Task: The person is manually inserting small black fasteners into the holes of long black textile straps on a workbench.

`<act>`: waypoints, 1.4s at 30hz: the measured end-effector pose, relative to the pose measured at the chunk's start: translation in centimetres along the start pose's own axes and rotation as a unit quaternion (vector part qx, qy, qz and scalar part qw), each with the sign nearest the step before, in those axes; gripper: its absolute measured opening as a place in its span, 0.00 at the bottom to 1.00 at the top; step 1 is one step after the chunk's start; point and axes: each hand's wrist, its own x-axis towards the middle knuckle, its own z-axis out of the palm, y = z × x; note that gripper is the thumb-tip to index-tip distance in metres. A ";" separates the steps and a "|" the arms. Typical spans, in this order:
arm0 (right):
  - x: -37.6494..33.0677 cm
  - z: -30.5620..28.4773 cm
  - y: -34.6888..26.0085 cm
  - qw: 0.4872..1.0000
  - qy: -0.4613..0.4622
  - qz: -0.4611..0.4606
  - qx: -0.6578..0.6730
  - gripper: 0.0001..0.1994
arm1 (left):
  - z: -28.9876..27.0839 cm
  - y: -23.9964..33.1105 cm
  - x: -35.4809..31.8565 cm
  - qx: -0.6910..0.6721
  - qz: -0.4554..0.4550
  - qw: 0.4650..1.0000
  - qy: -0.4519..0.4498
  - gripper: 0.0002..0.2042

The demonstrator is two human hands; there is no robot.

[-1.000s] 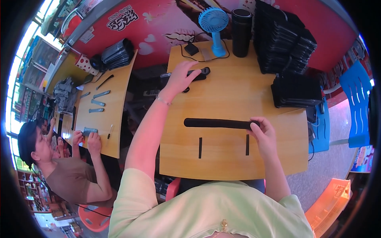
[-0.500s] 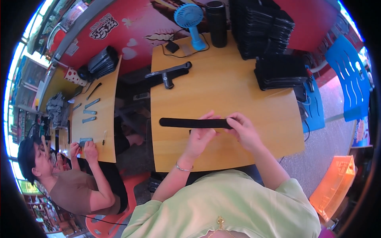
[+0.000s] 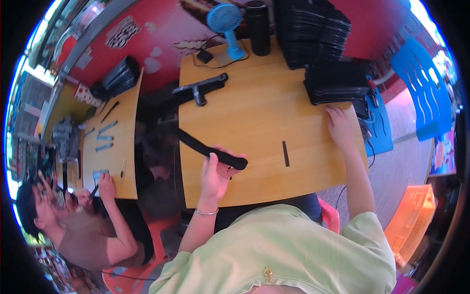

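My left hand point(image 3: 214, 172) grips a long black strap point(image 3: 205, 148) near one end, and the strap slants up and to the left past the edge of the wooden table point(image 3: 254, 117). My right hand point(image 3: 340, 125) rests flat on the table at its right side, just below a low stack of black flat pieces point(image 3: 335, 84), touching its front edge. It holds nothing. A short black strip point(image 3: 285, 153) lies on the table between my two hands.
At the back of the table stand a blue desk fan point(image 3: 226, 24), a black cylinder point(image 3: 257, 27) and a tall stack of black pieces point(image 3: 311, 29). A black hand tool point(image 3: 200, 88) lies at the table's left. Another person point(image 3: 83, 225) works at a second table point(image 3: 110, 147) on the left.
My left hand has lifted the long strap off the table and swung it to the left. My right hand has let go of it and moved right to the low black stack.
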 end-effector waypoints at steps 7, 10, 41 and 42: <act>0.1 -3.6 -2.8 0.988 -0.136 0.073 0.011 0.09 | -2.1 0.1 0.2 0.026 0.070 0.997 0.003 0.11; -0.7 -3.2 -5.2 0.985 -0.137 0.101 0.006 0.07 | -1.7 0.7 0.4 -0.001 0.126 0.991 -0.035 0.08; -0.6 -2.0 -17.3 0.956 -0.086 0.111 0.256 0.06 | 1.6 1.3 -0.9 -0.064 0.040 0.996 -0.041 0.28; -0.6 -2.4 -18.4 0.953 -0.088 0.088 0.278 0.07 | 1.5 1.1 -0.8 -0.035 0.056 0.997 -0.033 0.28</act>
